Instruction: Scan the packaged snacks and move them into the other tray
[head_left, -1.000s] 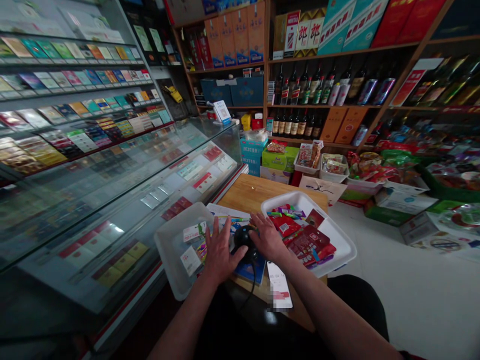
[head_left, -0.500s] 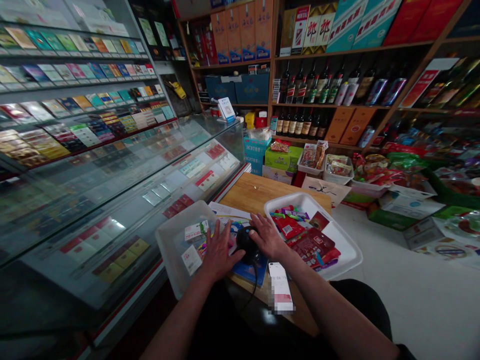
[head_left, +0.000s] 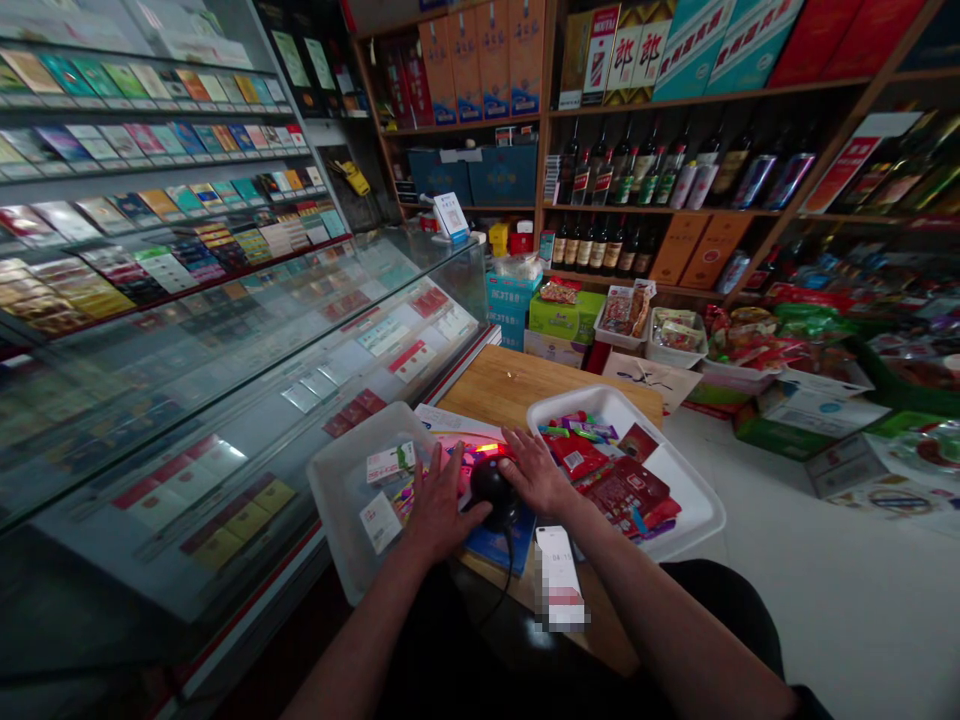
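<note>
A black, round-topped corded device, seemingly a barcode scanner [head_left: 491, 492], stands between my hands, with an orange-red light glowing just beyond it. My left hand [head_left: 437, 508] is open, its fingers spread beside the right side of a translucent plastic bin [head_left: 334, 500]; its thumb reaches the device's left side. My right hand [head_left: 534, 470] has its fingers stretched past the device and its thumb at the top right of it. Beneath lies a blue booklet [head_left: 499, 545]. Brightly coloured items beyond the device are partly hidden by my fingers.
A white bin [head_left: 701, 515] of candy and red packets stands at right on the wooden table [head_left: 487, 385]. A phone [head_left: 559, 570] lies near my right forearm. At left runs a glass display counter [head_left: 300, 340]; bottle shelves [head_left: 652, 205] and snack boxes [head_left: 570, 315] line the back.
An orange-red light has come on beyond the black device and tints the surface there pink and red. Both hands keep nearly the same place.
</note>
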